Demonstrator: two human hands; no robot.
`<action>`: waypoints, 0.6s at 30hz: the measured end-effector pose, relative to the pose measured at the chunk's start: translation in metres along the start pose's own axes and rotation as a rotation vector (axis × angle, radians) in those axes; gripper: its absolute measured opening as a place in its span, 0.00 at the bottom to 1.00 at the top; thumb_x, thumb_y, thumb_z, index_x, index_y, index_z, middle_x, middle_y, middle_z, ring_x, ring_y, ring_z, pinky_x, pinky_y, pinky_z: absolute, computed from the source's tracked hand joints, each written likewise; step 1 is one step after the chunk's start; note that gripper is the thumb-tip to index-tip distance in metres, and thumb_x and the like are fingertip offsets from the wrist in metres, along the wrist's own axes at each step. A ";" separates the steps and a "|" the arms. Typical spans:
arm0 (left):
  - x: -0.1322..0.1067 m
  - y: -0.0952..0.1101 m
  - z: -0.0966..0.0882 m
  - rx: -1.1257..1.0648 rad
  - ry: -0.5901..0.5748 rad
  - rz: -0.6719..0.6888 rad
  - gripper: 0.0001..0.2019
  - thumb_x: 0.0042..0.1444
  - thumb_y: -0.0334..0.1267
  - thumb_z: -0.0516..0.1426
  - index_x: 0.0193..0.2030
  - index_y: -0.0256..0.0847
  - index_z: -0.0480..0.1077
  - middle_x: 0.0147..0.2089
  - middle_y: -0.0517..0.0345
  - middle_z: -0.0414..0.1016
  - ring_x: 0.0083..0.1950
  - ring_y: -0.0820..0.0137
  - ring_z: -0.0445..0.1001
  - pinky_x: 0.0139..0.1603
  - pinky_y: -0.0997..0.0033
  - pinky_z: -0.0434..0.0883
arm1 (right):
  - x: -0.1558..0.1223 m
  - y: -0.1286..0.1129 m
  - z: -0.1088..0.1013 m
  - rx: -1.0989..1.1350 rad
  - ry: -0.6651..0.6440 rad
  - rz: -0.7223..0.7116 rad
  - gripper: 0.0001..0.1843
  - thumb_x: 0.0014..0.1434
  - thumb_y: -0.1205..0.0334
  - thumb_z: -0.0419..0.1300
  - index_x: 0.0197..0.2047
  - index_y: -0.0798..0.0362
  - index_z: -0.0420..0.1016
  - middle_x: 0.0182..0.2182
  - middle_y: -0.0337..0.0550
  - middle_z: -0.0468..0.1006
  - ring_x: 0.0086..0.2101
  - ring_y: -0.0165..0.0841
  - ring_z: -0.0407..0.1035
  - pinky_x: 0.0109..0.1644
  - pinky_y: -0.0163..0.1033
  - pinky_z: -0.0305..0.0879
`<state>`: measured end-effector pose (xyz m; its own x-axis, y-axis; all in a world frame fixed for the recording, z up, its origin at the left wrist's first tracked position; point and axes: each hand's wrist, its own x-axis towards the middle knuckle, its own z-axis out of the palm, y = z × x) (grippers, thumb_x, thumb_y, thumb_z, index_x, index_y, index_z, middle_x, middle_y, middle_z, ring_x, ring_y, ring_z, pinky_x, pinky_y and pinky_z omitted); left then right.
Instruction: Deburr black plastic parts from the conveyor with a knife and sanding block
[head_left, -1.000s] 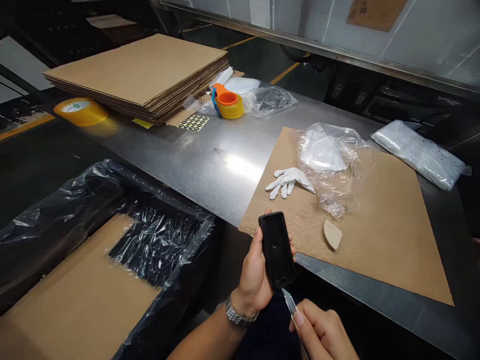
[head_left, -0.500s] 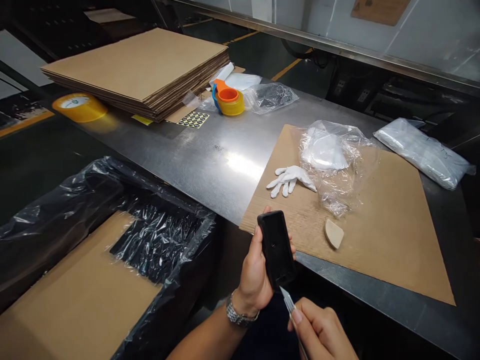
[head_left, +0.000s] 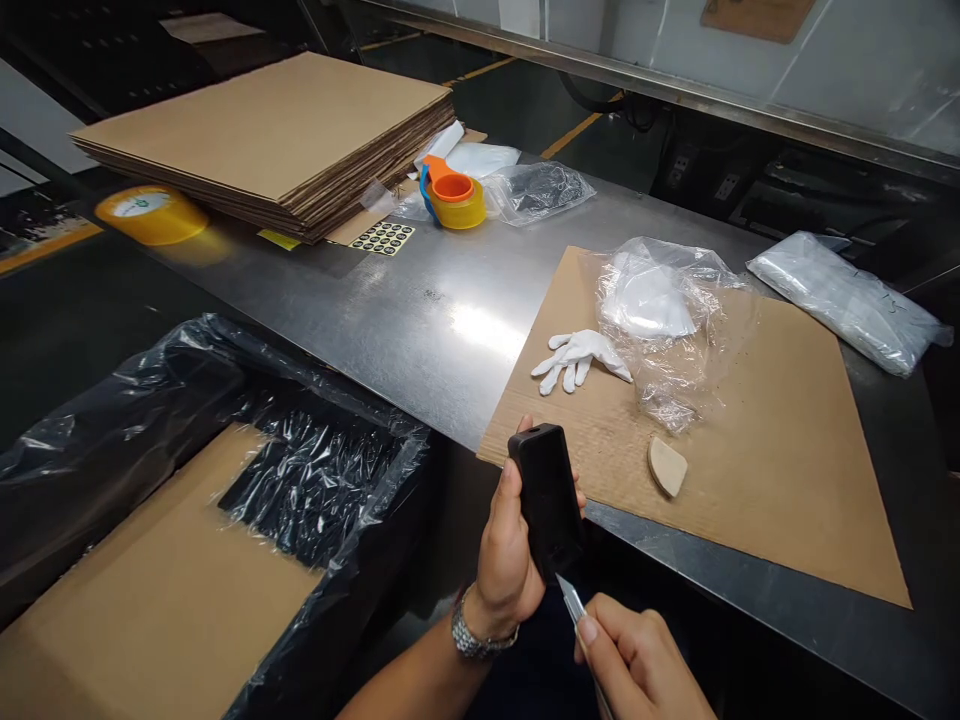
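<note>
My left hand (head_left: 504, 560) is wrapped round a black oblong plastic part (head_left: 547, 498), held upright in front of the table edge. A metal watch sits on that wrist. My right hand (head_left: 637, 665) pinches a thin metal blade (head_left: 571, 600) whose tip touches the lower end of the black part. Both hands hover below the near edge of the steel table (head_left: 405, 310).
A brown cardboard sheet (head_left: 765, 430) on the table carries a white glove (head_left: 577, 358), a crumpled clear bag (head_left: 667, 320) and a tan wedge (head_left: 666, 466). Farther back are stacked cardboard (head_left: 270, 130), tape rolls (head_left: 454, 200). A box lined with black plastic (head_left: 180, 520) stands at left.
The black part has turned slightly in my left hand, showing more of its side. The blade tip stays at its lower end, moved a little to the left.
</note>
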<state>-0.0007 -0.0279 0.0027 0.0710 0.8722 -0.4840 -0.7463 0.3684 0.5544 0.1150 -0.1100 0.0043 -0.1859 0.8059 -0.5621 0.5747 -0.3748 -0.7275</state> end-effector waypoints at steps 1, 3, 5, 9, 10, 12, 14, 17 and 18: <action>0.000 0.000 0.000 0.002 -0.002 0.010 0.25 0.61 0.50 0.45 0.65 0.53 0.49 0.33 0.55 0.74 0.30 0.70 0.73 0.33 0.69 0.71 | 0.001 0.000 -0.001 -0.007 -0.013 0.001 0.24 0.62 0.44 0.44 0.24 0.52 0.64 0.17 0.34 0.63 0.22 0.27 0.57 0.28 0.31 0.53; -0.001 -0.001 0.000 0.006 -0.008 0.022 0.25 0.61 0.50 0.44 0.65 0.53 0.49 0.33 0.55 0.75 0.30 0.70 0.73 0.34 0.69 0.71 | 0.002 -0.002 -0.001 -0.019 -0.044 0.010 0.23 0.63 0.46 0.43 0.24 0.52 0.62 0.18 0.34 0.62 0.23 0.27 0.57 0.30 0.32 0.52; -0.001 -0.002 -0.002 0.007 -0.012 0.028 0.25 0.61 0.50 0.44 0.65 0.52 0.49 0.33 0.55 0.75 0.30 0.70 0.73 0.34 0.69 0.71 | 0.002 -0.004 -0.002 -0.023 -0.071 0.016 0.23 0.63 0.48 0.42 0.24 0.52 0.60 0.17 0.33 0.60 0.22 0.27 0.55 0.30 0.32 0.52; 0.000 -0.003 -0.007 0.017 -0.029 0.042 0.27 0.60 0.50 0.46 0.65 0.51 0.48 0.34 0.54 0.75 0.31 0.69 0.73 0.35 0.67 0.71 | 0.004 -0.004 -0.002 0.044 -0.126 0.026 0.21 0.63 0.48 0.44 0.24 0.52 0.59 0.14 0.31 0.55 0.18 0.25 0.52 0.24 0.31 0.49; 0.000 -0.004 -0.008 0.017 -0.033 0.043 0.27 0.60 0.50 0.46 0.65 0.52 0.48 0.35 0.54 0.75 0.31 0.69 0.74 0.35 0.67 0.71 | 0.005 -0.003 -0.002 0.065 -0.135 0.028 0.21 0.63 0.48 0.44 0.24 0.52 0.59 0.14 0.31 0.55 0.17 0.24 0.52 0.23 0.31 0.48; 0.001 -0.004 -0.008 0.006 -0.035 0.041 0.27 0.60 0.51 0.46 0.65 0.52 0.48 0.35 0.54 0.75 0.31 0.69 0.74 0.35 0.67 0.71 | 0.005 -0.001 0.000 0.095 -0.132 0.031 0.22 0.62 0.46 0.44 0.24 0.52 0.61 0.13 0.31 0.56 0.16 0.24 0.53 0.22 0.30 0.48; 0.000 -0.004 -0.007 -0.010 -0.026 0.043 0.27 0.59 0.51 0.47 0.65 0.52 0.48 0.35 0.55 0.75 0.31 0.69 0.74 0.35 0.67 0.72 | 0.004 0.000 0.003 0.117 -0.097 0.041 0.24 0.61 0.44 0.45 0.24 0.52 0.63 0.13 0.31 0.57 0.16 0.24 0.53 0.21 0.29 0.48; -0.001 -0.005 -0.005 -0.028 0.003 0.070 0.28 0.59 0.51 0.47 0.65 0.51 0.49 0.34 0.55 0.75 0.31 0.69 0.74 0.34 0.67 0.72 | 0.004 0.001 0.009 0.158 -0.020 0.045 0.26 0.60 0.41 0.45 0.24 0.53 0.65 0.12 0.30 0.58 0.15 0.24 0.53 0.21 0.29 0.50; -0.002 -0.005 -0.004 -0.040 0.013 0.084 0.27 0.59 0.51 0.47 0.65 0.52 0.49 0.34 0.56 0.74 0.30 0.69 0.73 0.34 0.68 0.72 | 0.004 0.001 0.011 0.170 -0.004 0.036 0.27 0.60 0.40 0.45 0.24 0.53 0.66 0.12 0.30 0.58 0.15 0.23 0.53 0.21 0.29 0.50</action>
<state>0.0001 -0.0324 -0.0022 -0.0017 0.8951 -0.4459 -0.7751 0.2806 0.5662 0.1063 -0.1122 -0.0030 -0.1714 0.7887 -0.5904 0.4377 -0.4759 -0.7628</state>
